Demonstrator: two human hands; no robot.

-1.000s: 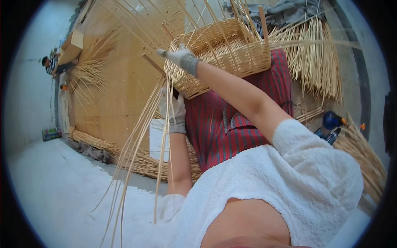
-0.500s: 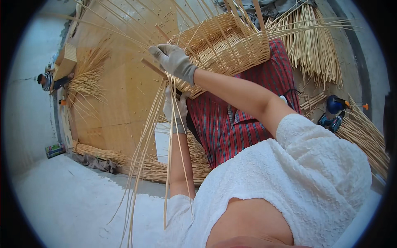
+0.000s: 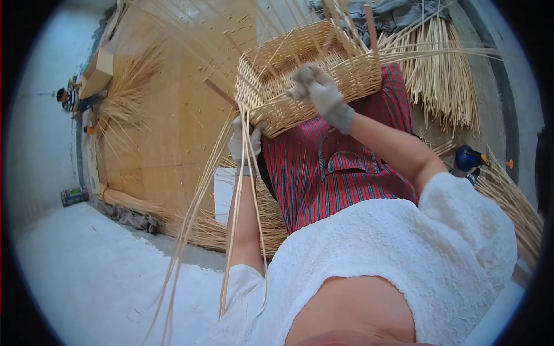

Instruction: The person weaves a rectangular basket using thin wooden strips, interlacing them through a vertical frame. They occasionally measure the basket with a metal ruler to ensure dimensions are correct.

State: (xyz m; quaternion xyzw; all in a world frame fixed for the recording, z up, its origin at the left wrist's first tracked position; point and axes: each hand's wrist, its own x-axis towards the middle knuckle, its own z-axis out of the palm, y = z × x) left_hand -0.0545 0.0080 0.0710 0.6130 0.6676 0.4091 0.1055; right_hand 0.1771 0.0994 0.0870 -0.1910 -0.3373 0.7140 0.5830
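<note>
A pale woven wicker basket (image 3: 355,78), with long strands and several wooden sticks standing out from it, rests tilted on the red striped cloth (image 3: 340,184) over my lap. My gloved left hand (image 3: 247,141) is closed at the basket's lower left corner, where long loose strands (image 3: 216,173) hang down over it. My gloved right hand (image 3: 311,89) is over the basket's near side with its fingers curled, slightly blurred; I cannot make out what they hold, if anything.
Reed bundles (image 3: 438,81) lie beside grey cloth (image 3: 386,11) at right, near a blue tool (image 3: 464,158). At far left a person (image 3: 69,98) in stripes is by a box (image 3: 95,75) and reeds. A wooden board (image 3: 161,127) and white sheet (image 3: 225,196) are to my left.
My right hand has moved right from the basket's upper left corner to the middle of its near side, fingers now more curled. My left hand stays at the corner.
</note>
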